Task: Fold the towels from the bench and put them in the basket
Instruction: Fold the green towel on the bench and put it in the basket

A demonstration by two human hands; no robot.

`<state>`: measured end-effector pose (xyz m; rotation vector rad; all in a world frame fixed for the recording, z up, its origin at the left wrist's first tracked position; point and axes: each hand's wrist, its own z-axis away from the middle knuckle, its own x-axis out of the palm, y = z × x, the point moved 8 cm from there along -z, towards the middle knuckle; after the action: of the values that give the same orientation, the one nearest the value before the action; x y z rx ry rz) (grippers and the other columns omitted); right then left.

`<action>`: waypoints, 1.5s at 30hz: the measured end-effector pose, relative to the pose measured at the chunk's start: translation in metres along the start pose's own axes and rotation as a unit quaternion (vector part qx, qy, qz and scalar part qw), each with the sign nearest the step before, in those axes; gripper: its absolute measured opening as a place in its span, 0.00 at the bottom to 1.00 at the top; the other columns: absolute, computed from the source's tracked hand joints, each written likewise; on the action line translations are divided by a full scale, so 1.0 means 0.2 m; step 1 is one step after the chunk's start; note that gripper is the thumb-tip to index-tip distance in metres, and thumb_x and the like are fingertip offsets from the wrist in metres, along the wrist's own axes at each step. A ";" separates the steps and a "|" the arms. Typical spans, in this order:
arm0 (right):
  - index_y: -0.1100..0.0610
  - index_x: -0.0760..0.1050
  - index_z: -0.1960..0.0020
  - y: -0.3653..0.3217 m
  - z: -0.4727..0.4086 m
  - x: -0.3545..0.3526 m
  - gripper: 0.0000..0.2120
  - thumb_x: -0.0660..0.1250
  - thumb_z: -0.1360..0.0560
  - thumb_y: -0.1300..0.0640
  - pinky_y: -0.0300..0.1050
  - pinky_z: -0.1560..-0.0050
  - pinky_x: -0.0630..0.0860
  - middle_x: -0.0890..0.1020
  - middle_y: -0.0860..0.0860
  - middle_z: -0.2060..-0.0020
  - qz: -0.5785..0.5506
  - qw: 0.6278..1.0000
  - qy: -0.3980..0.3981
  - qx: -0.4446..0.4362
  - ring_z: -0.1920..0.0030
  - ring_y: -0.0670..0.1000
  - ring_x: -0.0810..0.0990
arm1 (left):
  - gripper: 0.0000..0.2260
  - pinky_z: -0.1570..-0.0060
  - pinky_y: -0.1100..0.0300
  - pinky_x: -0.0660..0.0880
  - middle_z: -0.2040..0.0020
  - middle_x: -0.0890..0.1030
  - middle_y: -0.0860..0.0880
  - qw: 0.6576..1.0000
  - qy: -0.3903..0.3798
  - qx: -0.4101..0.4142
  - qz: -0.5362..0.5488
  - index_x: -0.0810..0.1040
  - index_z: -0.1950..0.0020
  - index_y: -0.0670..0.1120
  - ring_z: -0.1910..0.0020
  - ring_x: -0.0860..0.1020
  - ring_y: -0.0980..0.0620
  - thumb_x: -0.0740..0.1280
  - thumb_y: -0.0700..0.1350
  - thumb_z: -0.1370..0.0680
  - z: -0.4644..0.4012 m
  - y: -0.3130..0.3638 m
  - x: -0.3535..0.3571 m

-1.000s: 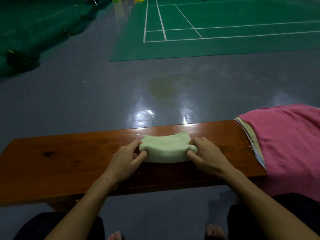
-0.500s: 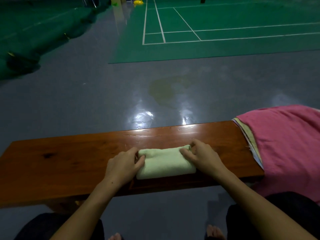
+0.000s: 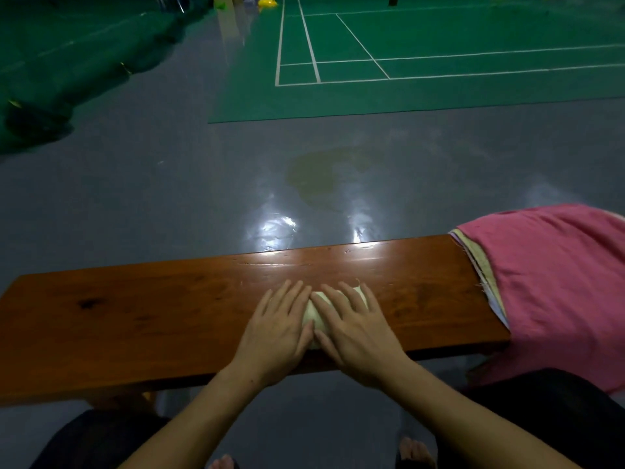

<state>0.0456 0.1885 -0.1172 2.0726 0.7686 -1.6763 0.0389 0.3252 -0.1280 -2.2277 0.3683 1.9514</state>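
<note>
Indoor sports hall. Green court mat (image 3: 439, 62) with white boundary lines (image 3: 313, 45) on glossy grey floor (image 3: 152, 198), ceiling-light glare reflected in it. Dark green netting or tarp (image 3: 50, 79) bunched along left side. Long polished wooden bench (image 3: 135, 316) at courtside, pink towel (image 3: 558, 282) heaped on its right end over other cloths.

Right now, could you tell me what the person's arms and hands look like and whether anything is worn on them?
Both forearms are bare as far as the frame shows: no sleeves in view. The left hand and the right hand wear no gloves, and I can see no rings, watch or wristband. The fingernails look short and plain. Dark clothing covers the lap below.
</note>
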 end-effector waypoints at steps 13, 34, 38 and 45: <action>0.44 0.76 0.33 0.26 0.04 -0.04 0.27 0.50 0.21 0.32 0.52 0.47 0.77 0.78 0.46 0.42 -0.057 0.985 -0.079 0.144 0.44 0.52 0.74 | 0.34 0.32 0.48 0.73 0.26 0.75 0.50 0.980 0.011 -0.189 0.067 0.71 0.24 0.52 0.28 0.72 0.47 0.52 0.71 0.21 0.05 -0.29 -0.08; 0.50 0.83 0.50 0.07 -0.18 -0.02 0.21 0.68 0.23 0.32 0.56 0.50 0.84 0.86 0.46 0.56 -0.465 0.862 -0.133 0.151 0.54 0.47 0.85 | 0.10 0.65 0.58 0.81 0.57 0.82 0.52 0.793 0.064 -0.218 0.565 0.74 0.49 0.41 0.59 0.84 0.55 0.75 0.40 0.22 -0.05 -0.31 -0.31; 0.52 0.82 0.41 0.00 -0.21 -0.01 0.16 0.74 0.23 0.44 0.57 0.46 0.85 0.87 0.50 0.48 -0.541 0.810 -0.190 0.124 0.48 0.50 0.87 | 0.11 0.64 0.52 0.83 0.55 0.83 0.43 0.751 0.142 -0.261 0.590 0.74 0.46 0.41 0.56 0.84 0.48 0.75 0.41 0.22 -0.01 -0.46 -0.40; 0.54 0.80 0.47 -0.07 -0.26 -0.13 0.15 0.74 0.28 0.46 0.57 0.61 0.81 0.84 0.54 0.56 -0.508 0.853 -0.071 0.098 0.57 0.56 0.84 | 0.13 0.64 0.54 0.84 0.53 0.83 0.44 0.712 0.199 -0.302 0.601 0.74 0.42 0.39 0.57 0.84 0.51 0.74 0.41 0.21 0.14 -0.63 -0.54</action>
<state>0.0735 0.2265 -0.0793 1.6757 1.9301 -2.4504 0.0364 0.4629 -0.0307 -3.3036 1.9165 2.1687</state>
